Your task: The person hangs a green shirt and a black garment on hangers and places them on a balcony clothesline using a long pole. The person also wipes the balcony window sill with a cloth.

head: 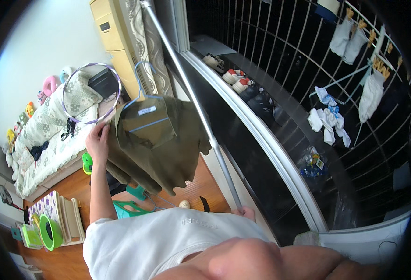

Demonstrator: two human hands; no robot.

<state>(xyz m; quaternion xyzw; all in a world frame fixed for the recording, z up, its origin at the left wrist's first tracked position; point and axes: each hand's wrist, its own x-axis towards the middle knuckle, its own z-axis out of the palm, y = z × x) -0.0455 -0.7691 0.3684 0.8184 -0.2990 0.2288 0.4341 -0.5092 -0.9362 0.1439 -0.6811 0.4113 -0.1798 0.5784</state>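
Note:
An olive-green collared shirt hangs on a light blue clothes hanger, its hook upward. My left hand is raised at the shirt's left edge, with the fingertips pinching the cloth near the shoulder. Lower right of the shirt, my right hand is closed around the lower end of a long metal pole. This pole slants up past the shirt's right side to the top of the view. What bears the hanger's hook cannot be told.
A sliding-door track runs along the right. Beyond it are shoes, a barred railing and socks on a peg hanger. At left stand a covered sofa, a hula hoop and a green basin. A teal plastic stool is below the shirt.

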